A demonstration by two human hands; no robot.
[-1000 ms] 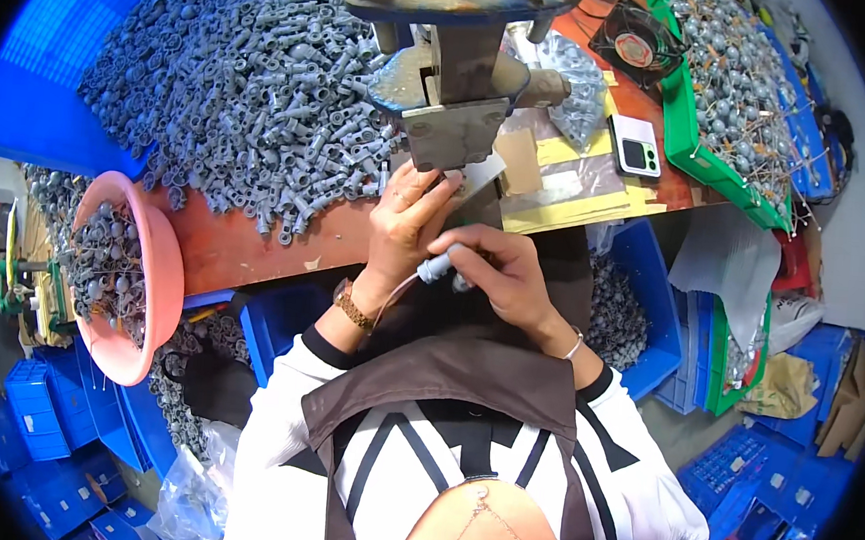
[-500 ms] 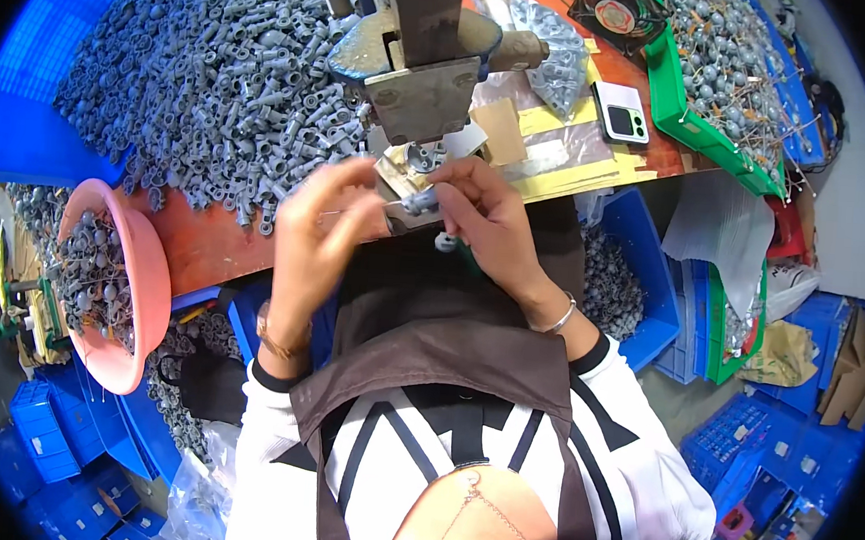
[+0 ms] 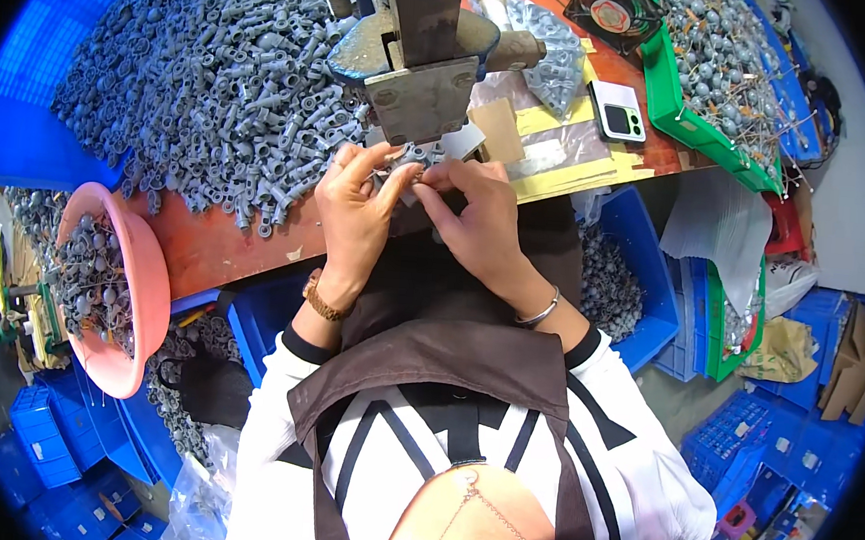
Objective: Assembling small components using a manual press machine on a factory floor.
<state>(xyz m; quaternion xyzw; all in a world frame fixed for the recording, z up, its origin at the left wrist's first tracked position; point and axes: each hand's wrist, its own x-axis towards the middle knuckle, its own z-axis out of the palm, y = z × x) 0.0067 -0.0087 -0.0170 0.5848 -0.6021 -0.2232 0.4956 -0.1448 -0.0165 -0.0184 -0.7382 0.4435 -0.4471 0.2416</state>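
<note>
Both my hands meet under the metal press head (image 3: 422, 99), at the table's front edge. A small grey plastic part (image 3: 419, 154) shows just beyond my fingertips, below the press head. My left hand (image 3: 358, 213) is closed in a pinch, its thumb and fingertips against the near left side of that part. My right hand (image 3: 481, 218) is pinched too, thumb and index finger beside the left fingertips. What lies between the fingertips of either hand is too small and covered to name.
A large heap of grey plastic parts (image 3: 255, 87) covers the table (image 3: 223, 255) on the left. A pink basin (image 3: 154, 301) stands at its left edge. To the right lie a phone (image 3: 619, 113), a fan (image 3: 611, 12) and a green bin (image 3: 702, 138) of wired round parts.
My left hand has moved right and up to meet the right hand. The grey piece my right fingers held in front of the press is now out of sight there.
</note>
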